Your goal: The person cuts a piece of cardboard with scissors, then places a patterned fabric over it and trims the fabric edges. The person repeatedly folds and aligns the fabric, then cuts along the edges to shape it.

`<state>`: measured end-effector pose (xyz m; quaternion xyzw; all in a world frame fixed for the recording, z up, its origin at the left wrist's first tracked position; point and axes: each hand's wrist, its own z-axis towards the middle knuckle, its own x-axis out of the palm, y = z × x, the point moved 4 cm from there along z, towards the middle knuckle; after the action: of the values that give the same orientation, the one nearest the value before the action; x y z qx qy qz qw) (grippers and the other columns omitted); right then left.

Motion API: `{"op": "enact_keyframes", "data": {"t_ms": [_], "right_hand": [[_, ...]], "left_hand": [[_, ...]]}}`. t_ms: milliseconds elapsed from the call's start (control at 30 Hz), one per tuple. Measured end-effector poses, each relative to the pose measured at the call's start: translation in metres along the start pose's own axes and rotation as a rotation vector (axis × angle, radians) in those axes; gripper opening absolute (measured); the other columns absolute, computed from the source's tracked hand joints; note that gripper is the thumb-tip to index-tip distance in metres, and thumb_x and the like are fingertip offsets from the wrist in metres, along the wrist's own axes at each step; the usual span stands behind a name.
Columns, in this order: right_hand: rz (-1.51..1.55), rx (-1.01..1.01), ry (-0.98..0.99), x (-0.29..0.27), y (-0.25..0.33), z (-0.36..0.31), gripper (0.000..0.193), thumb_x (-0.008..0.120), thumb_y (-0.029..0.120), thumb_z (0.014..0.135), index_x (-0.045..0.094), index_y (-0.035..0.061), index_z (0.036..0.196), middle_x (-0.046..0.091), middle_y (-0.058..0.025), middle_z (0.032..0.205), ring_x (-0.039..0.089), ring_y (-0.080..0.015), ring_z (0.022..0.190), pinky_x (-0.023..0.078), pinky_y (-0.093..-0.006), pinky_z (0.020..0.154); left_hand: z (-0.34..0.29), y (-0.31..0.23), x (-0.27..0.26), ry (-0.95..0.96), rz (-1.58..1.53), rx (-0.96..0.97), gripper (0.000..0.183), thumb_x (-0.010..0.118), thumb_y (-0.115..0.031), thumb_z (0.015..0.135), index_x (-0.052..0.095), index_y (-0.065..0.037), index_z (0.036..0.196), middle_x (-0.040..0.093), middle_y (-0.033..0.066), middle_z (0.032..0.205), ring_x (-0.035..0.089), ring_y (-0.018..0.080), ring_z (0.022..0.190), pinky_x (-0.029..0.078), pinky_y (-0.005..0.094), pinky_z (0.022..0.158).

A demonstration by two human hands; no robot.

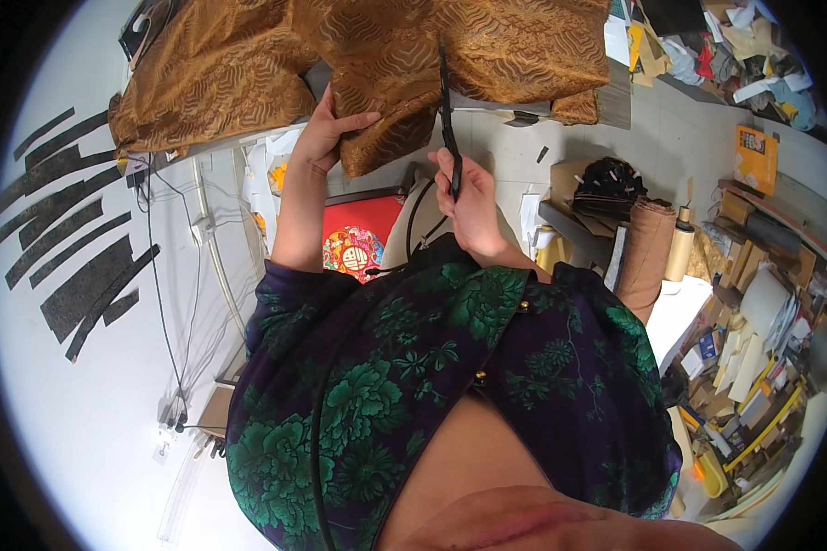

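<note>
A large piece of golden-brown patterned fabric (377, 73) spreads over a table and hangs past its near edge. My left hand (326, 133) grips the hanging part, thumb on top and the other fingers hidden beneath the cloth. In my right hand (471, 197) is a pair of black scissors (447, 110), its blades pointing away from me. They lie along a slit in the fabric, with cloth on either side. How far apart the blades stand is hard to tell.
Below the table is a red box (363, 230) with a colourful round design. To the right stand a brown fabric roll (648, 248) and a dark bundle (608, 181). Cluttered shelves (753, 340) line the far right. Cables (161, 303) run down the white wall at left, beside dark strips (83, 294).
</note>
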<state>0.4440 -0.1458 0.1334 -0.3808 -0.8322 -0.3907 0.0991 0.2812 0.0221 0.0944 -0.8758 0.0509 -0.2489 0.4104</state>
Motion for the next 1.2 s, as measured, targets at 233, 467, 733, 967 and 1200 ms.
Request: {"op": "enact_keyframes", "data": {"t_ms": [233,467,733,967,1200], "right_hand": [[-0.015,-0.051,-0.017,0.004,-0.001,-0.001,0.028,0.063,0.03,0.099,0.058,0.003,0.095,0.043,0.0066,0.063,0.034,-0.0022,0.047,0.023,-0.0208,0.043],[-0.031,-0.036,0.003,0.003,0.001,0.005,0.032,0.062,0.031,0.099,0.061,-0.0006,0.105,0.045,0.0061,0.066,0.034,-0.0021,0.046,0.022,-0.02,0.042],[-0.009,-0.031,-0.018,0.009,0.013,0.026,0.037,0.065,0.036,0.097,0.061,-0.0002,0.105,0.046,0.0057,0.066,0.035,-0.0021,0.046,0.022,-0.0199,0.042],[-0.011,-0.08,-0.062,0.015,0.015,0.022,0.034,0.065,0.031,0.098,0.052,0.0128,0.073,0.041,0.0087,0.058,0.036,-0.0018,0.046,0.023,-0.022,0.042],[-0.029,-0.02,-0.033,0.011,0.018,0.027,0.034,0.065,0.035,0.097,0.062,0.0009,0.103,0.047,0.0051,0.066,0.037,-0.0032,0.046,0.024,-0.0209,0.041]], "left_hand": [[-0.002,-0.001,0.001,0.0,-0.008,0.003,0.08,0.076,0.011,0.076,0.041,-0.011,0.145,0.058,0.0076,0.134,0.058,0.0219,0.122,0.05,0.0364,0.102],[-0.002,-0.001,-0.001,-0.024,0.018,-0.006,0.081,0.076,0.011,0.075,0.042,-0.012,0.144,0.058,0.0066,0.133,0.058,0.0213,0.121,0.05,0.0362,0.101],[-0.005,-0.005,0.005,-0.017,-0.002,-0.011,0.082,0.076,0.012,0.075,0.042,-0.011,0.145,0.057,0.0068,0.135,0.057,0.0218,0.124,0.049,0.0366,0.103],[-0.004,-0.004,0.005,0.004,0.001,0.006,0.081,0.076,0.012,0.075,0.042,-0.011,0.145,0.057,0.0072,0.136,0.057,0.0221,0.124,0.048,0.037,0.104],[-0.006,-0.004,0.007,-0.003,-0.002,-0.003,0.081,0.076,0.011,0.075,0.042,-0.011,0.145,0.057,0.0067,0.135,0.057,0.0218,0.123,0.049,0.0364,0.103]]}}
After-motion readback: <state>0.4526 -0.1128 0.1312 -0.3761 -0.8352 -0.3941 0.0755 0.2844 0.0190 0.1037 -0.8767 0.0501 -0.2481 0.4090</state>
